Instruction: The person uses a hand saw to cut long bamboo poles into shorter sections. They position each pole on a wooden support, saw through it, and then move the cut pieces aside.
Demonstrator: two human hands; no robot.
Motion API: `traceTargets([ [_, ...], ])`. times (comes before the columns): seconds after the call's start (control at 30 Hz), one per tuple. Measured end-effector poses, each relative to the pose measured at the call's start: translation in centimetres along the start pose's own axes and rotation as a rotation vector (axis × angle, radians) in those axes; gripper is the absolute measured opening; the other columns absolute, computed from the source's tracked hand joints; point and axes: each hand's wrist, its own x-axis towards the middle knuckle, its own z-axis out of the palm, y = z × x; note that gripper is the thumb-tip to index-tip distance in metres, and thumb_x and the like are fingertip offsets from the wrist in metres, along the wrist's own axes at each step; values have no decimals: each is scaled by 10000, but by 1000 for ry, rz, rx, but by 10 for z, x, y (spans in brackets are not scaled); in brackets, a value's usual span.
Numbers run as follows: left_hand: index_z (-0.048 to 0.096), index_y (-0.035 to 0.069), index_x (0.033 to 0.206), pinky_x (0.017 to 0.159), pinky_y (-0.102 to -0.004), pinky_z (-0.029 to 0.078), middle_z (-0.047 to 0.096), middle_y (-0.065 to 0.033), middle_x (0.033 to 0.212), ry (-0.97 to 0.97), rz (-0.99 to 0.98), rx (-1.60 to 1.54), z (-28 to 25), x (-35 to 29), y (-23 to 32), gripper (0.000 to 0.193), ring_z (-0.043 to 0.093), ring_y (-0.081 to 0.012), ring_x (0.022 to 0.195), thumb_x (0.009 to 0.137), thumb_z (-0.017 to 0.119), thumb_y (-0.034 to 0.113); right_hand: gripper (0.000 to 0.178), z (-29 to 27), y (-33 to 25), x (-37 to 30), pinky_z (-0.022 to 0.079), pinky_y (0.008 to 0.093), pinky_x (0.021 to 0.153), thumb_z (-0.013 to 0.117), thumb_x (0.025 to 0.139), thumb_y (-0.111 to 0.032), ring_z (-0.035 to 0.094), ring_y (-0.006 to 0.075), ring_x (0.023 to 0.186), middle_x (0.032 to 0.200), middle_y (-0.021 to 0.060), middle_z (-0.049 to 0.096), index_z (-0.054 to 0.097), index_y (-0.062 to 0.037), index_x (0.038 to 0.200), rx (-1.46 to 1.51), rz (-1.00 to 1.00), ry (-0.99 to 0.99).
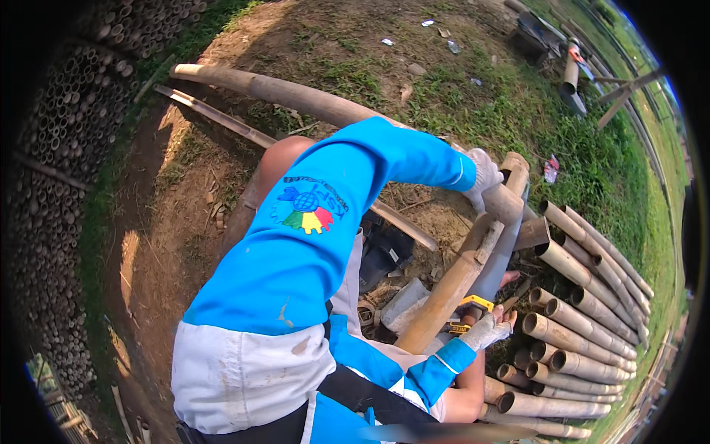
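My left hand (484, 177), in a pale work glove, is closed over a long thick bamboo pole (296, 96) near its right end. That end lies against shorter bamboo pieces: an upright stub (515, 172) and a slanting post (444, 300) that runs down toward my lap. Low on the right is my right hand (488, 331), gloved with bare fingertips showing. Its fingers are loosely bent and apart. Beside it sits a yellow-and-black tool (473, 303), whose kind I cannot make out. A narrow dark blade-like piece (516, 294) shows just past the fingertips.
Cut bamboo poles (577, 333) lie stacked at the right. A split bamboo strip (214, 115) runs behind my arm. Near my legs are a black case (384, 255) and a pale block (404, 305). A large bamboo stack (66, 126) stands at the left.
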Motion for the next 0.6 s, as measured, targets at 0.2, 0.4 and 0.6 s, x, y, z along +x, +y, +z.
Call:
traceTargets([
  [0.2,761,91,1295,911,-533,614,819,-165,1102,-186,42,105,-16,-12,-11,846,798,-402,1057,736,904,709,891,204,-69,98,536,462,1058,699,1071,-627,692,344,1184,1383,277,690,522,119,1525,-216,-110,-476],
  [0.4,718,116,1431,1010,-578,594,768,-190,1315,-21,-311,-140,-45,-95,-114,808,736,-422,1229,857,808,677,863,211,-82,121,563,488,1038,740,1018,-673,710,355,1201,1390,288,696,658,112,1368,-470,-33,-460],
  [0.6,433,29,1597,1149,-556,559,508,-284,1578,1437,-1556,-416,8,-278,-164,951,575,-471,1416,887,883,473,812,192,-80,147,507,446,1118,743,1036,-588,624,333,1332,1477,221,636,543,-9,1570,17,366,-670],
])
